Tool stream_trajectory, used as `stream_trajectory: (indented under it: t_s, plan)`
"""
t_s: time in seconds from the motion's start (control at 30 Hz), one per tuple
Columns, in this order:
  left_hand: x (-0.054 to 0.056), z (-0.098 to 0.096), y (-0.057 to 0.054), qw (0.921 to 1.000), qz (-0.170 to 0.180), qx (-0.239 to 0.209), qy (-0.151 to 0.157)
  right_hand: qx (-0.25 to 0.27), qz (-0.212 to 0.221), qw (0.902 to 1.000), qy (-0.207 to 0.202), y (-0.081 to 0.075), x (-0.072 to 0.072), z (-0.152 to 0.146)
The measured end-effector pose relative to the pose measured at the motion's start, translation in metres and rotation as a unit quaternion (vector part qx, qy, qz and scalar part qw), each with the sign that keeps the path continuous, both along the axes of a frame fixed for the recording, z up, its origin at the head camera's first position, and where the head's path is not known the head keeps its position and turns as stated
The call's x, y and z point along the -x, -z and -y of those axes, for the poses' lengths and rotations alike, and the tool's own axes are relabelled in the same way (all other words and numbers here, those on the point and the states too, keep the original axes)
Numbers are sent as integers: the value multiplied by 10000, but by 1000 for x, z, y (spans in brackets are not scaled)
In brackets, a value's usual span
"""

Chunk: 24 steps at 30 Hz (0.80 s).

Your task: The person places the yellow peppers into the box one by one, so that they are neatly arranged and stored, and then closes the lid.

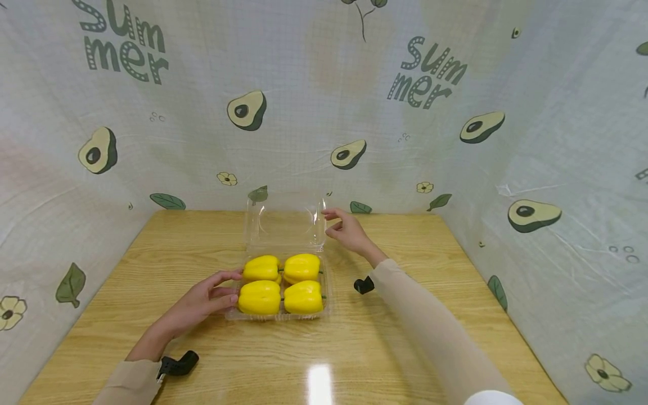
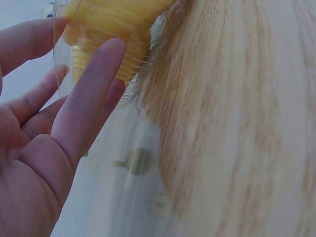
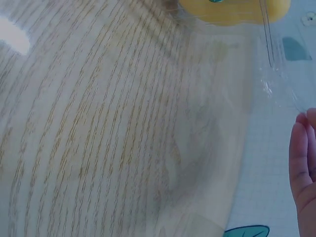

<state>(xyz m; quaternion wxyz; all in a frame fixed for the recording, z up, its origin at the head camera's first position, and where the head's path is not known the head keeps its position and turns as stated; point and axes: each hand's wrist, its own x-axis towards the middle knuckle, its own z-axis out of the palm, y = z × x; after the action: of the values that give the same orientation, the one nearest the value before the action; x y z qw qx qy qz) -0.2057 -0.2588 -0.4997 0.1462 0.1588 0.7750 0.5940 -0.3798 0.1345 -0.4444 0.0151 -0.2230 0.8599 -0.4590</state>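
Observation:
A clear plastic clamshell box [image 1: 277, 317] sits on the table with its hinged lid [image 1: 286, 224] raised at the back. Several yellow bell peppers [image 1: 259, 297] fill the base in two rows, green stems facing right. My left hand [image 1: 199, 301] is at the box's left side, its fingers spread and fairly straight against the clear wall; in the left wrist view the thumb [image 2: 101, 69] overlaps that wall. At the lid's right edge, my right hand [image 1: 351, 232] pinches the thin plastic between thumb and fingertips [image 3: 300, 129].
The wooden table [image 1: 202, 365] meets a patterned cloth [image 1: 304, 112] at the back and both sides. Black straps [image 1: 179, 364] circle the wrists at the beige sleeves. A bright reflection lies on the table's near part.

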Motion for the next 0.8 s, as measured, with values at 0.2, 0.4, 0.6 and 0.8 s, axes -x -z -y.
stream_trajectory:
  t_s: [0.2, 0.4, 0.6, 0.8]
  plan:
    - [-1, 0, -2, 10000, -35, -35, 49, 77, -203, 9998, -3, -3, -2, -1]
    - [-2, 0, -2, 10000, -61, -1, 69, 278, -449, 9985, -107, -7, -8, -2]
    - [0, 0, -1, 10000, 13, -34, 6, 321, -466, 9984, -90, -10, -12, -3]
    - [-1, 0, 0, 10000, -74, -6, 22, 362, -473, 9981, -150, -13, -15, -5]
